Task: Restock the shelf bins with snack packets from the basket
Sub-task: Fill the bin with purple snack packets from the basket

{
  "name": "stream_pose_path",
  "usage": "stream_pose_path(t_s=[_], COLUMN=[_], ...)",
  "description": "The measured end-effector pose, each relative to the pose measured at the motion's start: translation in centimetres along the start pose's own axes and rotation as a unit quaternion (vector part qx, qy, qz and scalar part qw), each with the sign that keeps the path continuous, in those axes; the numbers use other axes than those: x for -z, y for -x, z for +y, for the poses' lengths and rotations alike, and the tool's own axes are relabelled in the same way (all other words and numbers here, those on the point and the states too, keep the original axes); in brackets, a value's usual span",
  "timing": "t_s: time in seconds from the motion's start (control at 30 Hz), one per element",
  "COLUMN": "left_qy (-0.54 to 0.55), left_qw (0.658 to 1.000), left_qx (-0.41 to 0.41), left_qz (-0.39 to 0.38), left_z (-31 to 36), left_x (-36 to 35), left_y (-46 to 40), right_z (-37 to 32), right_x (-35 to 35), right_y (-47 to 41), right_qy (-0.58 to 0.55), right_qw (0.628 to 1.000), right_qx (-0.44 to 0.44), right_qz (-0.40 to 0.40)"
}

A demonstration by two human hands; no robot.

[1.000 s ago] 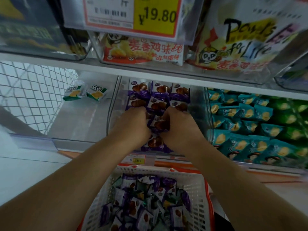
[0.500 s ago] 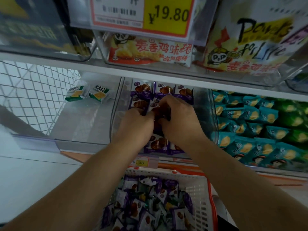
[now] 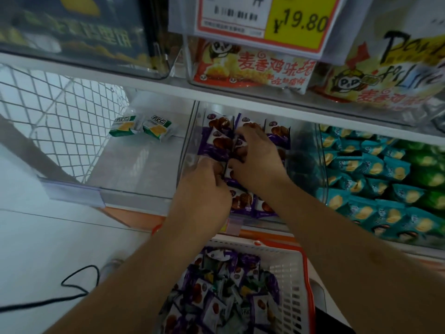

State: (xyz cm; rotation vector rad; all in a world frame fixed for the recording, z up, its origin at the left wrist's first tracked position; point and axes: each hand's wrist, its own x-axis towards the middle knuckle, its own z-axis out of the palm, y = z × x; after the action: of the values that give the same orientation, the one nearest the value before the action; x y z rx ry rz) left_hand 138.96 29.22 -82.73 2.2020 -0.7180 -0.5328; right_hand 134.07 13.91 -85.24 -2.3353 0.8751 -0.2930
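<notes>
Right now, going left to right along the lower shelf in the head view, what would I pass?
Wire mesh panel → two green-and-yellow packets in a nearly bare clear bin → purple packets with both hands among them → teal packets → green packets.

Shelf (image 3: 154, 162) carries clear bins (image 3: 302, 155) of snack packets (image 3: 218, 141)

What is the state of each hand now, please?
Left hand: closed on purple snack packets in the middle bin.
Right hand: fingers curled over the same packets; grasp cannot be told.
</notes>
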Motion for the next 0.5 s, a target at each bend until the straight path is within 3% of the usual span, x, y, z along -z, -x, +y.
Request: stream_pose_path(t_s=[0.13,0.2,0.37,0.5], left_qy=[0.015,0.027,0.074,-0.023], left_qw=[1.0,0.998,0.992,0.98], left_qx=[-0.027,-0.06,-0.076,0.032], left_qz=[0.0,0.012,-0.067,-0.193], left_z=[0.6,0.7,-1.5,-6.3], left_x=[1.2,2.0,1.9,-0.9], left_y=[2.2,3.8,8.3,10.5], right_z=[0.0,-0.7,-1.9,1.4], right_x=[2.8,4.4,4.5,-0.2], right_y=[6.1,9.5,15.7,18.3], right_qy=[0.002,-0.039,-0.105,0.058], right_qw=[0.996,0.996,0.991,0.957], right_qx=[-0.003,-0.006,-0.039,-0.12], right_qz=[0.084,0.086,-0.067,-0.258])
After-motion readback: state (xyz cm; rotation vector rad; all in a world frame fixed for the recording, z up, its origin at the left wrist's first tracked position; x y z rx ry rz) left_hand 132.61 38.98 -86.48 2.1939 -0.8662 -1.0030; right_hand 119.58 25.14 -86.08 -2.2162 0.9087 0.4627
